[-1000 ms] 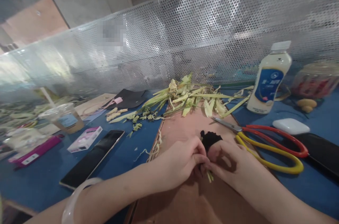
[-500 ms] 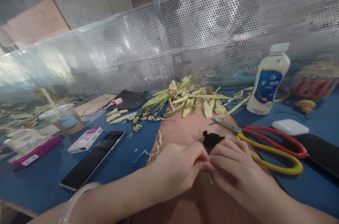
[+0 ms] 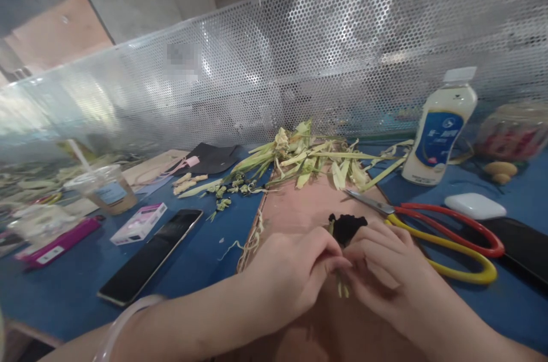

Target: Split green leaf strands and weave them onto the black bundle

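Note:
My left hand (image 3: 295, 270) and my right hand (image 3: 387, 268) meet with fingertips pinched together over the brown board. Between them is a small husk bundle (image 3: 343, 289), its pale green strip ends poking out below the fingers. Just above the fingertips a ragged black tuft (image 3: 349, 229) shows, seemingly the top of the same piece; the join is hidden by my fingers. Close to my right hand lie large scissors (image 3: 449, 225) with one red and one yellow handle, their blades partly apart. Dried corn husks (image 3: 312, 156) are heaped at the board's far end.
The brown board (image 3: 295, 208) lies on a blue table. To the left are a phone (image 3: 149, 256), a small pink-and-white box (image 3: 139, 224) and a lidded cup (image 3: 111, 190). A milky bottle (image 3: 440, 128) and a white case (image 3: 475, 205) stand right. A perforated metal screen (image 3: 240, 76) rises behind.
My fingers have shifted slightly around the bundle. The black tuft now looks wider and fuller, and more of the pale strip ends show below. The view has moved a little.

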Demonstrator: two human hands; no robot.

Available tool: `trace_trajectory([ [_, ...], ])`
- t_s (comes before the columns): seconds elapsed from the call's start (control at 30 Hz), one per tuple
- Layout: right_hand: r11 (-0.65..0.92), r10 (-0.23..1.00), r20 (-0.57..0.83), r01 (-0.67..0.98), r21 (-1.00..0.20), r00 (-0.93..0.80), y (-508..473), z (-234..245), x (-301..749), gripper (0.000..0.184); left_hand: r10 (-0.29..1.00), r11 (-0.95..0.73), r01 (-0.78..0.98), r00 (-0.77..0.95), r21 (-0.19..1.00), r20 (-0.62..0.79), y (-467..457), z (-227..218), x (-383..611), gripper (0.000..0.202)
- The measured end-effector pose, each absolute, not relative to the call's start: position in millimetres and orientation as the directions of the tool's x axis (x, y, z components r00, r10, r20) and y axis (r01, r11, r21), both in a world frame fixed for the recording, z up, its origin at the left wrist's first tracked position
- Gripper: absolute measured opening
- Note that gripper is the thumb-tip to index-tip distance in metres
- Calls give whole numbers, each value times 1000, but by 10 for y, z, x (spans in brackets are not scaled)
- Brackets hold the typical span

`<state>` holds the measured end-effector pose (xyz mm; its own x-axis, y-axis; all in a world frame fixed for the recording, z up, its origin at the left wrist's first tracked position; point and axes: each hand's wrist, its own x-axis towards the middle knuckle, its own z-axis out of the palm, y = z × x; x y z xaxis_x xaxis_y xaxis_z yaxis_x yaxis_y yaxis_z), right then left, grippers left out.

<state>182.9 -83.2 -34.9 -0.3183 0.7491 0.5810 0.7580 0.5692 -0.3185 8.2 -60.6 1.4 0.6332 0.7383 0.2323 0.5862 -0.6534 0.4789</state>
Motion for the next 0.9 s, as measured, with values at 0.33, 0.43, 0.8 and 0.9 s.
trace_trajectory([
  [0.33,532,819,486,724,-440,-306,-784,-339,1848,15,778,-556,515,600,652,190,-570,53,142,14],
  [0.43,485,852,452,719,-497,-263,-798,-342,1848,16,790,-511,490,592,706,161,-557,53,147,12],
  [0.8,415,909,308,671,-615,-281,-782,-324,1891,16,797,-412,462,601,785,65,-503,-9,150,11],
  [0.9,410,912,294,655,-635,-286,-781,-307,1913,16,788,-415,462,613,784,55,-502,-12,144,10],
])
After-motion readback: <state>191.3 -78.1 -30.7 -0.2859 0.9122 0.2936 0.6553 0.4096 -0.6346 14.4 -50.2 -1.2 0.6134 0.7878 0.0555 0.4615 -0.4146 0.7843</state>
